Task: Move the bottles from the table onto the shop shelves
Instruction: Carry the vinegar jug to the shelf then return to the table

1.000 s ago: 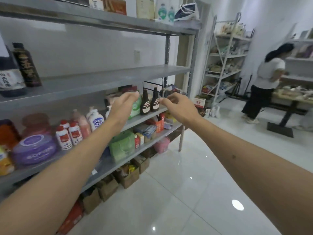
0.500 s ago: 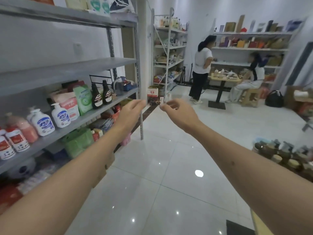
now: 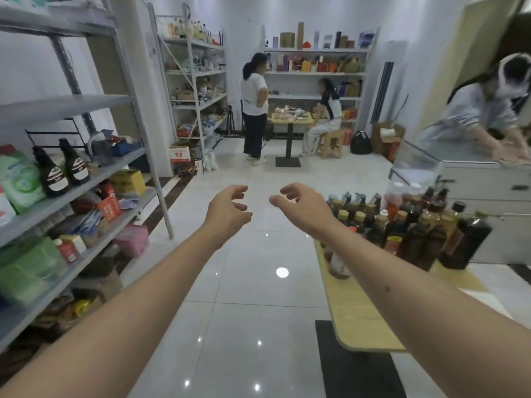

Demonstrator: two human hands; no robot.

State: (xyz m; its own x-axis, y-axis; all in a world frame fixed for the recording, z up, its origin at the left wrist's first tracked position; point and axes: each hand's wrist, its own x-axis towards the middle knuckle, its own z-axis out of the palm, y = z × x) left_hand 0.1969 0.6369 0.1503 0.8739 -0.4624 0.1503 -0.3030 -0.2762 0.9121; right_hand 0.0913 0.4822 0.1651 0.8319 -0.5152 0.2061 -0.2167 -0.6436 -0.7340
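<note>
Several dark bottles [image 3: 408, 225] with tan and black caps stand crowded on a light wooden table [image 3: 356, 314] at the right. Two dark brown bottles [image 3: 61, 170] stand on the grey shop shelf [image 3: 94, 179] at the left. My left hand [image 3: 228, 209] and my right hand [image 3: 298, 206] hang in mid-air over the white floor between shelf and table. Both are empty, fingers loosely curled. The right hand is just left of the nearest table bottles.
The grey shelf rack's upright post [image 3: 143, 139] stands at the left. Two people [image 3: 254, 107] are at a small table at the back. Another person [image 3: 488, 110] leans over a grey counter [image 3: 474, 173] at the right. Glossy floor [image 3: 258, 311] lies below my arms.
The view has swung right, away from the shelf toward the table. Both empty hands left the shelved brown bottles and moved out over the floor.
</note>
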